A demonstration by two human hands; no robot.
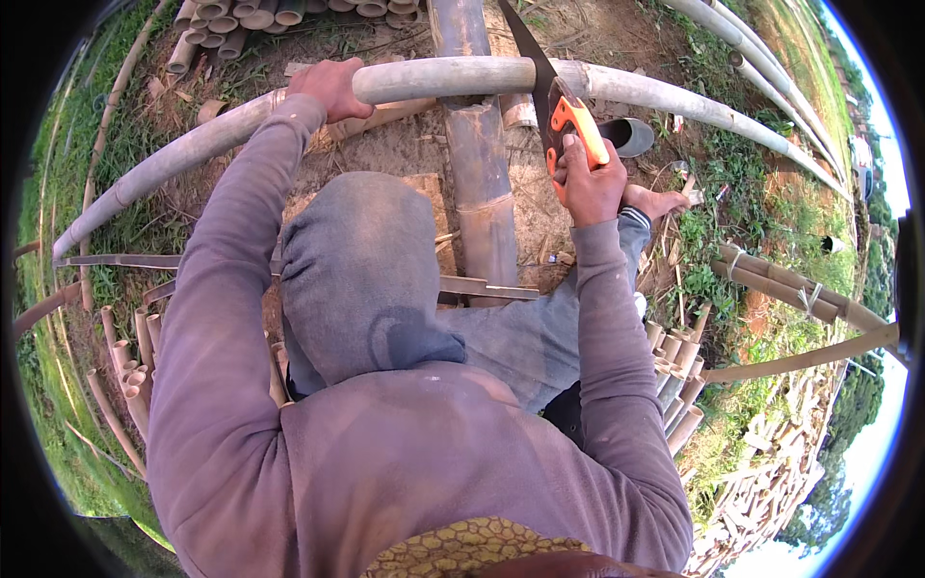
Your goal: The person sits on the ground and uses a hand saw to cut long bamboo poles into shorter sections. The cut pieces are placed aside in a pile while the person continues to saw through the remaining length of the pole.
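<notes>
Left hand (pixel 330 89): wrapped around the pole (pixel 424 79), fingers over the top, thumb side toward the saw. Right hand (pixel 591 178): fist around the orange handle of the saw (pixel 570 116). Neither hand is spread; each has its own grip, hands well apart.

Pole is pale bamboo, running across the upper part of the view from left to right, lying over the thick log (pixel 484 231), which runs away from the person. Saw blade crosses the pole just right of the log, tip pointing away from the person. Cut depth: can't tell from this angle.

Person is seated, knee in grey trousers (pixel 361 279) between the arms. Bare foot (pixel 660 202) is just right of the right hand. A dark hollow tube (pixel 628 138) lies near the handle, on its right.

Around: stack of cut lengths (pixel 255 19) upper left; more long poles (pixel 756 48) upper right; cut tubes (pixel 679 376) bunched right of the right forearm; tied rail (pixel 785 284) further right; heap of scraps (pixel 761 482) lower right.
</notes>
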